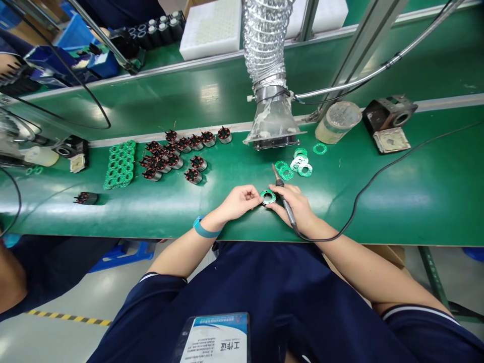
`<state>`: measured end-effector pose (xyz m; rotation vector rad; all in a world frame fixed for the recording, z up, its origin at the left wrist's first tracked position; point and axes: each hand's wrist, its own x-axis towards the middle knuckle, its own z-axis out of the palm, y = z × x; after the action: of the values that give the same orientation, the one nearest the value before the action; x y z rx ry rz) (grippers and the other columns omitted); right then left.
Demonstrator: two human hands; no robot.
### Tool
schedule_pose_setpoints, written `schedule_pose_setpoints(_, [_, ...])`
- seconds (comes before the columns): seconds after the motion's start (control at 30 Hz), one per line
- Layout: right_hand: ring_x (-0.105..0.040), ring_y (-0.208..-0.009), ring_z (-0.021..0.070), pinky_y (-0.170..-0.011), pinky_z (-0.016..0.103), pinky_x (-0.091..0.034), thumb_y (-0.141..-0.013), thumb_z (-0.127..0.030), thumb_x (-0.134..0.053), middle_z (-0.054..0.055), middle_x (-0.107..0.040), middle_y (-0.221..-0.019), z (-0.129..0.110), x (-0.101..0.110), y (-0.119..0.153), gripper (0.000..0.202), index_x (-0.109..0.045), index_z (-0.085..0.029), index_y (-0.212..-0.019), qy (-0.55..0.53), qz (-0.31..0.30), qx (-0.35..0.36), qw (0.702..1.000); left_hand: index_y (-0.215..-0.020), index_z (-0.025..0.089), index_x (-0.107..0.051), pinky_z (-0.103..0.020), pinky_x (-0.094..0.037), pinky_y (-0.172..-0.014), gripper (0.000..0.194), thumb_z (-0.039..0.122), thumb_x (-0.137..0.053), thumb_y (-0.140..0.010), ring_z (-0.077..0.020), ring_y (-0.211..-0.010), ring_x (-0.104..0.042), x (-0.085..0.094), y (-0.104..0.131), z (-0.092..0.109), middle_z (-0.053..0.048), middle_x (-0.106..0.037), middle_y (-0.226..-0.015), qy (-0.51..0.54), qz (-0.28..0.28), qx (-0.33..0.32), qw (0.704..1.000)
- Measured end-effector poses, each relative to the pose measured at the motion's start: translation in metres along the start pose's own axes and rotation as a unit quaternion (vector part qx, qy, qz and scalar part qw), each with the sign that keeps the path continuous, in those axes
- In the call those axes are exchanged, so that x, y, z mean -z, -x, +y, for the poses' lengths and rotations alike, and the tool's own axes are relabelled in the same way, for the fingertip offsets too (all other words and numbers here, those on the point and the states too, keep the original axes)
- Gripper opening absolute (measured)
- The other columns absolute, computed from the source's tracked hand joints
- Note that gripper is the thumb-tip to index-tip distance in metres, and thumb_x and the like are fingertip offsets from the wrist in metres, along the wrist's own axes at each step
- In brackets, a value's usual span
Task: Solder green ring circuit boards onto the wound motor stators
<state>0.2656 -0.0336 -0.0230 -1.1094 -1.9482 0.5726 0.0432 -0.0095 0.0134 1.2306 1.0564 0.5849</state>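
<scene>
At the front of the bench, a green ring-shaped circuit board is between my two hands, with something dark just visible under its rim. My left hand pinches its left edge between thumb and fingertips. A soldering iron lies across my right hand, tucked in the grip with its tip pointing up and away. The thumb and a fingertip of that hand also touch the ring's right side. Just beyond are several loose ring boards, some green side up, some white.
Copper-wound motor stators stand in a group at left, beside a panel of ring boards. A fume hose nozzle hangs ahead. A round tub and soldering iron stand are back right; the iron's cord crosses the bench. Another person sits left.
</scene>
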Motion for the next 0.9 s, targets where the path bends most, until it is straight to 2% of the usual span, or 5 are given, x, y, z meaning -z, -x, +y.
schedule_pose_setpoints(0.23, [-0.069, -0.110, 0.0305, -0.104, 0.050, -0.050, -0.099, -0.061, -0.053, 0.011, -0.077, -0.111, -0.028, 0.033, 0.000, 0.076, -0.028, -0.024, -0.160, 0.017, 0.039, 0.003, 0.999, -0.087, 0.013, -0.065, -0.021, -0.051, -0.057, 0.035, 0.043, -0.081, -0.081, -0.0094, -0.057, -0.063, 0.001, 0.004, -0.002, -0.002, -0.069, -0.070, 0.016, 0.031, -0.022, 0.999])
schedule_pose_setpoints(0.37, [-0.072, -0.095, 0.0275, -0.095, 0.047, -0.055, -0.098, -0.068, -0.047, 0.009, -0.077, -0.099, -0.044, 0.050, 0.004, 0.063, -0.052, -0.025, -0.145, -0.007, 0.044, -0.030, 0.999, -0.089, 0.013, -0.065, -0.022, -0.053, -0.061, 0.035, 0.046, -0.076, -0.086, -0.0104, -0.060, -0.065, -0.005, 0.008, -0.010, -0.002, -0.069, -0.068, 0.038, 0.059, -0.048, 0.996])
schedule_pose_setpoints(0.5, [-0.074, -0.082, 0.0223, -0.083, 0.041, -0.060, -0.096, -0.045, -0.066, 0.006, -0.079, -0.099, -0.056, 0.054, 0.008, 0.031, -0.068, -0.028, -0.122, -0.060, 0.044, -0.097, 0.992, -0.087, 0.014, -0.063, -0.023, -0.054, -0.064, 0.033, 0.045, -0.075, -0.087, -0.0108, -0.061, -0.066, -0.006, 0.009, -0.013, -0.004, -0.071, -0.068, 0.021, 0.064, -0.037, 0.997])
schedule_pose_setpoints(0.77, [-0.077, -0.077, 0.0200, -0.077, 0.036, -0.063, -0.094, -0.033, -0.067, 0.003, -0.080, -0.086, -0.064, 0.043, 0.007, 0.016, -0.075, -0.025, -0.107, -0.082, 0.023, -0.138, 0.987, -0.087, 0.014, -0.062, -0.024, -0.055, -0.067, 0.028, 0.040, -0.072, -0.089, -0.0130, -0.066, -0.070, 0.000, 0.006, -0.010, -0.006, -0.073, -0.072, 0.000, 0.032, -0.015, 0.999])
schedule_pose_setpoints(0.9, [-0.077, -0.074, 0.0194, -0.076, 0.035, -0.063, -0.093, -0.031, -0.068, 0.001, -0.079, -0.082, -0.064, 0.042, 0.005, 0.016, -0.075, -0.026, -0.107, -0.074, 0.013, -0.138, 0.988, -0.085, 0.015, -0.062, -0.025, -0.052, -0.066, 0.019, 0.032, -0.063, -0.093, -0.0137, -0.068, -0.068, 0.000, 0.009, -0.007, -0.004, -0.070, -0.073, -0.092, 0.048, -0.052, 0.993])
